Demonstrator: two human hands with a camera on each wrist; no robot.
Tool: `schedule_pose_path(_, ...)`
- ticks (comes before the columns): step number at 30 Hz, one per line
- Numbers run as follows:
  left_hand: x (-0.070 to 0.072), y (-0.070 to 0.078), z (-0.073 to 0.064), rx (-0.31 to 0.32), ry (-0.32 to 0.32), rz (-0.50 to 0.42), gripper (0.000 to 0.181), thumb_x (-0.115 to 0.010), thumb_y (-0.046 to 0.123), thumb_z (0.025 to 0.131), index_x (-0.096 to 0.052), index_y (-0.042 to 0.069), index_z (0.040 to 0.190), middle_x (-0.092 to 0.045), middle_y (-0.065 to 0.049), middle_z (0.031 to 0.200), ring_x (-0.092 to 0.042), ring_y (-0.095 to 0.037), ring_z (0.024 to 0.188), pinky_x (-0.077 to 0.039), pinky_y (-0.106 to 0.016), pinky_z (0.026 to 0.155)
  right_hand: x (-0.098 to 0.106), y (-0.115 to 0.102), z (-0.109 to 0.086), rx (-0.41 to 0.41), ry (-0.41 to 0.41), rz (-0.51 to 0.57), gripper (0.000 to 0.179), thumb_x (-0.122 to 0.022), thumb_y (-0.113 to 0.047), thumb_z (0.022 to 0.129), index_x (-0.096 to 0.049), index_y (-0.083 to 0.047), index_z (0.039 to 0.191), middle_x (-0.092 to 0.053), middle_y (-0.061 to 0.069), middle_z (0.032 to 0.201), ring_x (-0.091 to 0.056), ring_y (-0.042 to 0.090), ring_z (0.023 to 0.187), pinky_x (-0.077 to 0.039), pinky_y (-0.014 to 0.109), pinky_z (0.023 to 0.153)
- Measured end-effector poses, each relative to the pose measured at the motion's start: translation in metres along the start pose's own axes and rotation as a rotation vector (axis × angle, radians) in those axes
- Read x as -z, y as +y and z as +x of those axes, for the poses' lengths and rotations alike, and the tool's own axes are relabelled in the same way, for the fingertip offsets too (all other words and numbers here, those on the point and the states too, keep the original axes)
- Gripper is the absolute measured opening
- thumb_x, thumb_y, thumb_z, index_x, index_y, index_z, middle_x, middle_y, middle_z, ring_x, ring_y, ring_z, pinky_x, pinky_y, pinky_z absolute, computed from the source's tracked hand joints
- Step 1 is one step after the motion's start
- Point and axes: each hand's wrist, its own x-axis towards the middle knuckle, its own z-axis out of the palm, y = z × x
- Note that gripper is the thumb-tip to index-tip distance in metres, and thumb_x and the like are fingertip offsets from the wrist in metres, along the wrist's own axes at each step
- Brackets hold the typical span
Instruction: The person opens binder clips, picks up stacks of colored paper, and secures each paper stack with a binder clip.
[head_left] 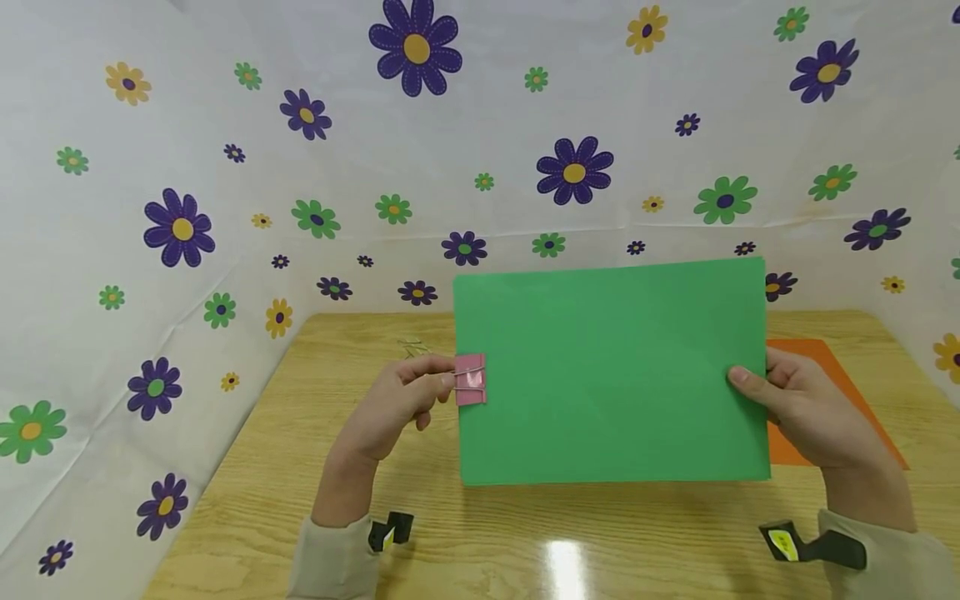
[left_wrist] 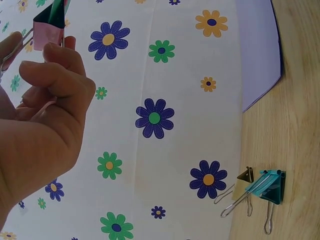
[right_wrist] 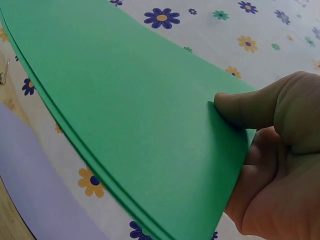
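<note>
Upright before me stands a stack of green paper sheets point(head_left: 607, 375), its layered edges showing in the right wrist view. A pink binder clip point(head_left: 470, 379) bites its left edge, the wire handles pointing left. My left hand point(head_left: 401, 400) pinches those handles between thumb and fingers; the left wrist view shows the clip's pink body point(left_wrist: 48, 35) just past the fingertips. At the right edge my right hand point(head_left: 810, 408) grips the sheets, with the thumb point(right_wrist: 240, 107) on the near face and the other fingers behind.
Orange paper point(head_left: 832, 400) lies on the wooden table point(head_left: 300, 467) at right. Lavender paper point(left_wrist: 260, 55), behind the green sheets in the head view, lies there too. A teal binder clip point(left_wrist: 272, 187) and a yellow one point(left_wrist: 242, 182) sit together. Flowered cloth point(head_left: 315, 167) walls the table.
</note>
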Motion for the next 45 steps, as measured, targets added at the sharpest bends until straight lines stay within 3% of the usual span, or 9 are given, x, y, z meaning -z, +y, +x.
schedule_pose_path(15,0.004,0.001,-0.002,-0.021,-0.008,0.022,0.033,-0.055,0.02,0.097,-0.065,-0.001,0.121,-0.048,-0.003,0.084,-0.04,-0.013,0.071,-0.037,-0.024,0.055,-0.003,-0.002,0.001,0.0,-0.001,-0.073,0.037,-0.041,-0.001,0.105,-0.063,-0.024,0.123,-0.074,0.001,0.106,-0.073,0.015,0.089,-0.059,0.028,0.075)
schedule_pose_path(24,0.008,0.004,-0.003,0.009,0.002,0.053,0.036,-0.056,0.022,0.097,-0.064,-0.001,0.123,-0.05,-0.005,0.087,-0.039,-0.011,0.061,-0.039,-0.024,0.056,-0.004,-0.006,0.001,0.049,-0.007,-0.156,0.042,-0.043,0.004,0.103,-0.066,-0.025,0.123,-0.075,-0.001,0.105,-0.073,0.014,0.087,-0.058,0.026,0.076)
schedule_pose_path(32,0.01,-0.002,-0.003,0.001,-0.041,0.1,0.034,-0.055,0.021,0.098,-0.065,0.001,0.124,-0.055,-0.01,0.094,-0.04,-0.011,0.059,-0.04,-0.024,0.054,-0.003,-0.005,-0.003,-0.029,0.021,-0.322,0.035,-0.048,0.0,0.103,-0.068,-0.02,0.122,-0.075,-0.003,0.103,-0.073,0.016,0.085,-0.056,0.024,0.077)
schedule_pose_path(36,0.011,-0.004,-0.004,0.013,-0.07,0.13,0.03,-0.056,0.021,0.098,-0.067,0.003,0.121,-0.055,-0.009,0.093,-0.041,-0.012,0.06,-0.04,-0.024,0.053,-0.003,-0.002,-0.004,-0.051,0.007,-0.329,0.034,-0.049,0.0,0.102,-0.067,-0.019,0.122,-0.075,-0.004,0.103,-0.073,0.017,0.085,-0.057,0.026,0.077)
schedule_pose_path(41,0.013,-0.006,-0.004,0.048,-0.106,0.193,0.029,-0.057,0.023,0.099,-0.067,0.005,0.119,-0.059,-0.01,0.093,-0.048,-0.015,0.07,-0.041,-0.025,0.054,-0.003,0.001,-0.007,-0.1,-0.031,-0.367,0.024,-0.05,-0.002,0.103,-0.064,0.004,0.121,-0.076,-0.001,0.097,-0.073,0.017,0.083,-0.058,0.028,0.075)
schedule_pose_path(45,0.014,-0.008,-0.005,0.08,-0.165,0.27,0.028,-0.057,0.026,0.1,-0.066,0.006,0.118,-0.063,-0.013,0.096,-0.053,-0.019,0.078,-0.042,-0.028,0.057,-0.002,0.004,-0.012,-0.146,-0.078,-0.391,0.029,-0.05,-0.003,0.103,-0.056,0.021,0.118,-0.076,0.0,0.093,-0.072,0.016,0.081,-0.058,0.03,0.073)
